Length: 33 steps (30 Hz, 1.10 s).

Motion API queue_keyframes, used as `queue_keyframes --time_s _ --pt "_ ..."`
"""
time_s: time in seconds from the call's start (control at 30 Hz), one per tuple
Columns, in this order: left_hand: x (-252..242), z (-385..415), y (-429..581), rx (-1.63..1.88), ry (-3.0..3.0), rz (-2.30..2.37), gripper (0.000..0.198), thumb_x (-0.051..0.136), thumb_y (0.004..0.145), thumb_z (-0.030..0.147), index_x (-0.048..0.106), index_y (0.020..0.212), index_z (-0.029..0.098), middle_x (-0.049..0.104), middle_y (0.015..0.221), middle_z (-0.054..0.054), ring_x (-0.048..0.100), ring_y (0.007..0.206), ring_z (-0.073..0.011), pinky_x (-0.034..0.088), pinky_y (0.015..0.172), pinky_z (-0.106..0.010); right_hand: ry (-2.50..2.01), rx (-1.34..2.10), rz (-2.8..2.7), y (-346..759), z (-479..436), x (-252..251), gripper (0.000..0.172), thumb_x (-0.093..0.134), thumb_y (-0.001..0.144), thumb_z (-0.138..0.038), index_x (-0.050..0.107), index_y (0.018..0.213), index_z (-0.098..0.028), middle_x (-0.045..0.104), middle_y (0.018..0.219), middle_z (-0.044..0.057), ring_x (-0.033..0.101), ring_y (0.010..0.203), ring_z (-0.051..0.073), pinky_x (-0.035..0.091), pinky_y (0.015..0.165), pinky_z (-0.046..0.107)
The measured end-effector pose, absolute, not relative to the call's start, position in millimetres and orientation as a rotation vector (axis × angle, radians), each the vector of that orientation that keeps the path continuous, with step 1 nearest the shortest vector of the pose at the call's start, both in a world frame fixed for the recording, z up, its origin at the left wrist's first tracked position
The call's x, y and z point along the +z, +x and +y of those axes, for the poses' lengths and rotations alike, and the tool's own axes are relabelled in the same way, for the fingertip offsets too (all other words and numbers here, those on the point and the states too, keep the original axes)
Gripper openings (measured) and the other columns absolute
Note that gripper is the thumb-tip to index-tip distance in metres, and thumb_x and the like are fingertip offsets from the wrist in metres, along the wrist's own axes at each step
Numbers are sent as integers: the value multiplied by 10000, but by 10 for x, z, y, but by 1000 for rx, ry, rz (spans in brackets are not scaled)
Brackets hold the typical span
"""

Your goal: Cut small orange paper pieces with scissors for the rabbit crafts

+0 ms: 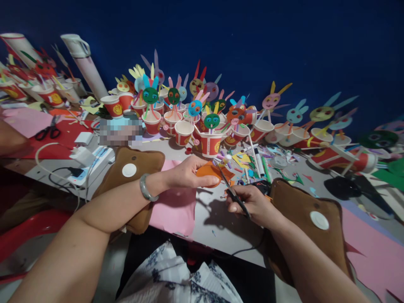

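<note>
My left hand (pixel 188 172) pinches a rounded piece of orange paper (pixel 208 173) above the grey table (pixel 217 227). A grey bangle sits on that wrist. My right hand (pixel 252 204) grips black scissors (pixel 232 191), fingers closed through the handles, and the blades reach up into the orange paper's right edge. Both forearms rest on brown padded cushions (pixel 126 176), each with a white disc. A pink paper sheet (pixel 176 208) lies under my left hand.
Several red-and-white paper cups (pixel 211 144) holding coloured bunny faces on sticks crowd the back of the table. Markers and paper scraps (pixel 259 162) lie beyond my hands. At left are another pair of scissors (pixel 47 131), a white charger with cables (pixel 83 156) and another person's arm (pixel 11 139).
</note>
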<state>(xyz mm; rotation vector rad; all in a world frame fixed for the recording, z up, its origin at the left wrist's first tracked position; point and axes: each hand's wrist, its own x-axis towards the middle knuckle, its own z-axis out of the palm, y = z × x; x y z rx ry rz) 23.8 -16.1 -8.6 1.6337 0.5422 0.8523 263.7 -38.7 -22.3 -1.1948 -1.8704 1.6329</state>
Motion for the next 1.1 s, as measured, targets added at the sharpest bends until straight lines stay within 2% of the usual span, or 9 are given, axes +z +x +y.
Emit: queue_keyframes --time_s 0.43,1.1 --pt "-64 -169 230 839 1629 584 263 651 814 341 632 774 82 497 638 13 432 584 -63 341 513 -175 -1199 1637 -1888 2650 -383 -228 512 776 601 -611 564 593 -145 526 498 -26 447 456 91 322 443 220" --pt "-2 -191 217 838 1600 619 293 657 785 366 595 696 94 536 648 -6 467 594 -81 362 538 -201 -1201 1631 -1890 2654 -386 -203 475 778 628 -576 567 590 -152 523 484 -29 449 453 90 320 436 218"
